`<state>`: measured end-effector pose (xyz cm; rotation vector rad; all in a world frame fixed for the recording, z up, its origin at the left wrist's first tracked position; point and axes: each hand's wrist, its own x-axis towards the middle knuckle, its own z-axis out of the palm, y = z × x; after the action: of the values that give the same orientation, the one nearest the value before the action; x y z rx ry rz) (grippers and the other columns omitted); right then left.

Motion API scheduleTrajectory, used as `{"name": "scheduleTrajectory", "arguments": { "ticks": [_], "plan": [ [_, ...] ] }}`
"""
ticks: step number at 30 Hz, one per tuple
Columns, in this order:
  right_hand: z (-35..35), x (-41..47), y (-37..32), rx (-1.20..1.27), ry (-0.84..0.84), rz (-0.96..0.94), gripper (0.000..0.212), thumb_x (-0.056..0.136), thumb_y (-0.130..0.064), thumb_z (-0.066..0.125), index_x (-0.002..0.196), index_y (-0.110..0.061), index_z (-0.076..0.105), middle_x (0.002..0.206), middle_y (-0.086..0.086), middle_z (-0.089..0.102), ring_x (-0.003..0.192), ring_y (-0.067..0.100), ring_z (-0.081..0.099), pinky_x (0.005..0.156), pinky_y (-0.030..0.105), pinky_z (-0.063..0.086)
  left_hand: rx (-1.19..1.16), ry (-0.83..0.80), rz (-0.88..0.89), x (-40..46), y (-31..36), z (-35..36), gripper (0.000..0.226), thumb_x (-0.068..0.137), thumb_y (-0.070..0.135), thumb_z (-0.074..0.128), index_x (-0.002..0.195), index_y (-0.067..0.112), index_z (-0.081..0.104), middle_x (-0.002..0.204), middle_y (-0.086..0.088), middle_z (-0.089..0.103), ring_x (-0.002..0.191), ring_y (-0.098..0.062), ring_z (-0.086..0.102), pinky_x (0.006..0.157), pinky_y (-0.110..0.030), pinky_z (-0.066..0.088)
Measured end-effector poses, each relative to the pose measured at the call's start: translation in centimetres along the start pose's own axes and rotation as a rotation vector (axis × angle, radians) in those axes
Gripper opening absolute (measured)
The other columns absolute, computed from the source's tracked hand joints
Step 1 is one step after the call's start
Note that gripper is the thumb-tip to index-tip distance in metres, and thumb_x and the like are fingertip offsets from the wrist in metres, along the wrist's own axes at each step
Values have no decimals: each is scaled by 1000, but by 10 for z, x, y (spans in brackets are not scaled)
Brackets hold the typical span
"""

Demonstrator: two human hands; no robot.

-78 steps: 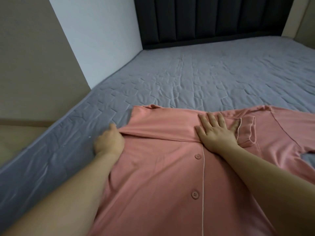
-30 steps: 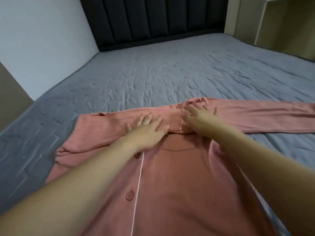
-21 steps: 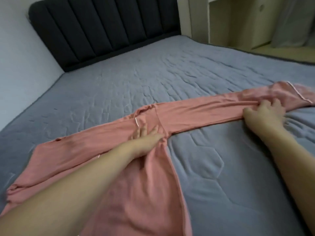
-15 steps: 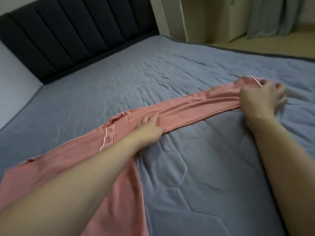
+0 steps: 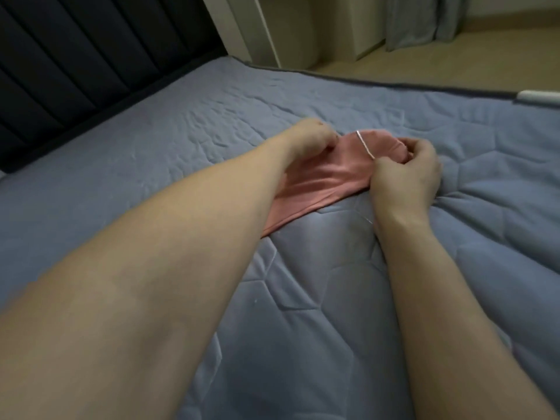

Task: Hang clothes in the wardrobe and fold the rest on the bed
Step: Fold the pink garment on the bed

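The cuff end of a pink pyjama shirt's sleeve [image 5: 327, 177], trimmed with thin white piping, lies on the grey-blue quilted bed [image 5: 333, 298]. My left hand [image 5: 306, 134] pinches the far left edge of the cuff. My right hand [image 5: 406, 171] grips its near right edge with curled fingers. The cuff is stretched between both hands. My left forearm hides the remainder of the shirt.
A dark padded headboard [image 5: 75, 65] rises at the upper left. Beyond the bed's far edge are beige furniture [image 5: 288, 28], a grey curtain [image 5: 424, 19] and the floor. A small white object [image 5: 539, 95] lies at the bed's right edge.
My view swung right along the sleeve. My left hand left the shoulder seam and travelled to the cuff, where it joined my right hand; both now hold the cuff.
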<state>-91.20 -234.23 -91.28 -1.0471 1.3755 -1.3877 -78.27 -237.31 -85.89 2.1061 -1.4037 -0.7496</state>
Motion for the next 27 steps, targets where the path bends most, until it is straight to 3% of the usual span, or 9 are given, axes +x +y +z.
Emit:
{"name": "scheduleTrajectory", "arguments": {
  "ticks": [4,6,9,14,18,20,22,25,27],
  "plan": [
    [4,-13,-14,295,19,41,31,75,-4,53,98,-25,57,117,7,54,99,16,58,95,37,48,-88,130,33,-17,0,-21,33,82,-12,41,67,14,57,59,3,53,42,2,46,45,-11,36],
    [8,-32,-28,329,14,-21,37,78,-3,55,104,-29,54,116,-2,45,99,5,54,96,32,47,-100,176,18,-38,-7,-40,34,85,-8,39,67,19,52,62,5,45,48,-4,39,45,-15,31],
    [28,-78,-58,386,-134,-139,42,81,-8,59,115,-31,51,119,1,49,100,7,56,92,29,50,-174,237,-54,-78,-27,-85,30,88,0,36,70,20,51,60,4,41,53,-12,30,55,-25,26],
    [69,-185,-105,392,-375,-379,39,93,-21,58,129,-29,43,122,-3,40,89,-4,56,76,5,44,-498,383,-140,-171,-89,-172,30,90,4,29,86,21,53,50,4,40,49,-15,34,55,-24,36],
    [102,-274,-125,395,-562,-468,42,94,-15,57,132,-24,42,123,-3,39,89,0,57,77,6,45,-675,518,-171,-247,-154,-233,25,91,8,38,87,17,62,61,4,57,54,-14,48,58,-26,44],
    [123,-325,-130,384,-730,-522,40,94,-16,57,130,-28,43,123,-6,40,91,-6,57,78,9,48,-744,561,-167,-286,-193,-263,21,90,10,46,82,18,63,70,3,60,62,-14,52,62,-28,46],
    [143,-372,-126,324,-897,-616,34,94,-16,55,125,-28,47,124,-7,44,93,-6,57,81,14,50,-810,633,-199,-325,-236,-292,17,89,11,47,89,18,62,85,-2,61,73,-17,57,67,-29,49],
    [171,-412,-99,169,-912,-802,33,89,-6,50,119,-19,55,120,-3,54,101,6,56,87,20,42,-918,715,-402,-384,-311,-317,19,95,22,40,90,15,58,83,-4,60,64,-18,60,57,-26,48],
    [190,-416,-67,-154,-883,-863,36,91,-14,47,127,-17,53,130,3,52,117,20,50,100,29,32,-955,709,-592,-418,-361,-316,36,98,41,30,92,13,52,82,-8,59,63,-21,56,58,-28,43]
  ]
}}
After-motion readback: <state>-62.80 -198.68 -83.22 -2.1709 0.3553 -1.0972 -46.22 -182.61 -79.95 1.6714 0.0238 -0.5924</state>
